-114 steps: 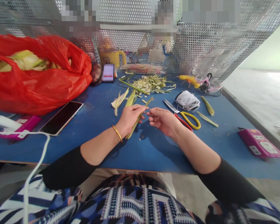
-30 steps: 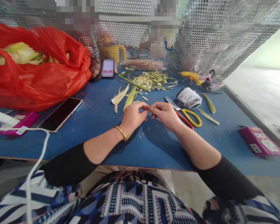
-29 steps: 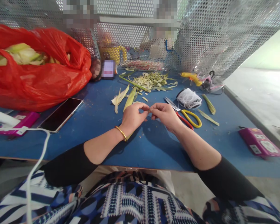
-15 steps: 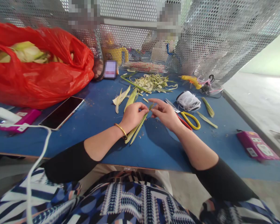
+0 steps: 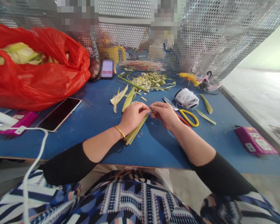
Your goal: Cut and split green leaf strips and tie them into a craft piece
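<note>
My left hand (image 5: 134, 114) is closed around a bundle of pale green corn husk strips (image 5: 137, 132), whose lower ends stick out below the palm toward me. Against its fingertips, my right hand (image 5: 162, 112) pinches at the tip of the same strips; the exact grip is hidden by the fingers. Just beyond the left hand lies a wider husk piece (image 5: 128, 99), with a paler curled husk (image 5: 119, 97) to its left. To the right of my right hand rest scissors (image 5: 189, 117) with red and yellow handles and a bundle of white thread (image 5: 187, 98).
A red plastic bag (image 5: 67, 84) full of husks fills the left side. A phone (image 5: 59, 114), a white cable (image 5: 36, 161) and a purple box (image 5: 256, 140) lie around. Husk scraps (image 5: 151, 80) are heaped before the perforated metal screen (image 5: 123, 34). A yellow glue gun (image 5: 191, 78) sits at back right.
My right hand's raised index finger has come down into a pinch at the strip tips. The loose strip ends below my left hand have drawn together. The view has shifted slightly.
</note>
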Demonstrator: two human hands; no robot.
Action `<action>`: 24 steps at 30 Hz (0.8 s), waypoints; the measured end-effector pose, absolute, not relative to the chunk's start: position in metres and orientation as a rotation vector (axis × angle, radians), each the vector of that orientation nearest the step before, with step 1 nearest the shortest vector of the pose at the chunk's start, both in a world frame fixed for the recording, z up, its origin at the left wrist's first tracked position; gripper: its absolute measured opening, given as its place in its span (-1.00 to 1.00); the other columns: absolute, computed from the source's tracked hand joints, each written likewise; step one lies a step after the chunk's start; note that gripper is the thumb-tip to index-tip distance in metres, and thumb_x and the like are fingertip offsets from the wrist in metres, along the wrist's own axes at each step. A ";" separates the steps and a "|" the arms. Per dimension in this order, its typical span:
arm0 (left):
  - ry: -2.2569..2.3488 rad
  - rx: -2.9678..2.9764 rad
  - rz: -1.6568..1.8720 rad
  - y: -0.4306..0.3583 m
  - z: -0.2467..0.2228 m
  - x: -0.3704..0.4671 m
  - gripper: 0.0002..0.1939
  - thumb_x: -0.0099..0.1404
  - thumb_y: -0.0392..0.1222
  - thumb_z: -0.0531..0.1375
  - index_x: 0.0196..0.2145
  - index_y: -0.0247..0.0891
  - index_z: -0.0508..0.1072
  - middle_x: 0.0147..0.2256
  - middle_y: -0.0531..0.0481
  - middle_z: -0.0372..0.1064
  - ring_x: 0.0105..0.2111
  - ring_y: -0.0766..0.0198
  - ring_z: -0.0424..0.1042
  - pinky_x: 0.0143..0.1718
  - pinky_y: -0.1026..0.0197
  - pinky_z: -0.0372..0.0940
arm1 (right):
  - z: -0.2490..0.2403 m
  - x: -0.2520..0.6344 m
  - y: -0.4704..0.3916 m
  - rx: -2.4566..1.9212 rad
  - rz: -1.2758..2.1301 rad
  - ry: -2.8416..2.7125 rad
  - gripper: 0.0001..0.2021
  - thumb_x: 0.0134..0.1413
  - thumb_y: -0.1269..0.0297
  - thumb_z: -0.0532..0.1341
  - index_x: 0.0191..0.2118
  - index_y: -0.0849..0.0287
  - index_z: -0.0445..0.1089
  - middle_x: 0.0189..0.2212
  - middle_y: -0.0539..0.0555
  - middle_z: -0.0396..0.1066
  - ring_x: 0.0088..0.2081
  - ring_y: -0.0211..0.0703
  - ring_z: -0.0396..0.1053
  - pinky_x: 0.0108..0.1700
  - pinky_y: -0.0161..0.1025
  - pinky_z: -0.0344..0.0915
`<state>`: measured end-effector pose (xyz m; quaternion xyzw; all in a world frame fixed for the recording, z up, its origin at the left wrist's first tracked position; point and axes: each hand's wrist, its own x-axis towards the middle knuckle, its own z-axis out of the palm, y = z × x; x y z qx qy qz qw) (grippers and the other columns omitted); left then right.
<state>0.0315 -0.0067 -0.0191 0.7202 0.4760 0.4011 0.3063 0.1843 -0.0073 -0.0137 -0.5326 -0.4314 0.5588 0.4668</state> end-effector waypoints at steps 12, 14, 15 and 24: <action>1.008 1.489 1.083 -0.007 -0.017 0.035 -0.93 0.22 -0.30 0.24 -0.43 -0.25 0.42 -0.56 0.13 0.33 -0.55 0.41 0.28 -0.46 0.32 0.23 | -0.013 0.186 -0.005 -1.218 1.555 -0.948 -0.87 -0.10 0.38 0.37 -0.49 0.23 0.40 -0.65 -0.09 0.33 -0.60 -0.38 0.31 -0.43 -0.39 0.34; 0.990 1.430 1.055 -0.008 -0.016 0.036 -0.92 0.23 -0.29 0.23 -0.43 -0.25 0.41 -0.60 0.15 0.30 -0.61 0.42 0.24 -0.53 0.33 0.19 | -0.013 0.186 -0.006 -1.231 1.567 -0.934 -0.90 -0.10 0.42 0.36 -0.49 0.23 0.41 -0.64 -0.07 0.36 -0.60 -0.38 0.32 -0.44 -0.39 0.35; 0.978 1.409 1.040 -0.009 -0.015 0.036 -0.91 0.24 -0.30 0.22 -0.43 -0.25 0.40 -0.61 0.15 0.30 -0.63 0.43 0.23 -0.56 0.33 0.17 | -0.012 0.186 -0.006 -1.238 1.572 -0.932 -0.91 -0.10 0.44 0.35 -0.49 0.23 0.42 -0.63 -0.07 0.38 -0.60 -0.39 0.33 -0.44 -0.40 0.35; 1.087 1.321 0.961 -0.009 -0.013 0.032 -0.84 0.26 -0.41 0.20 -0.47 -0.29 0.38 -0.55 0.10 0.41 -0.63 0.46 0.32 -0.54 0.36 0.29 | -0.017 0.185 -0.007 -1.419 1.441 -1.250 -0.89 -0.15 0.48 0.36 -0.42 0.21 0.47 -0.65 -0.06 0.41 -0.60 -0.33 0.33 -0.47 -0.35 0.34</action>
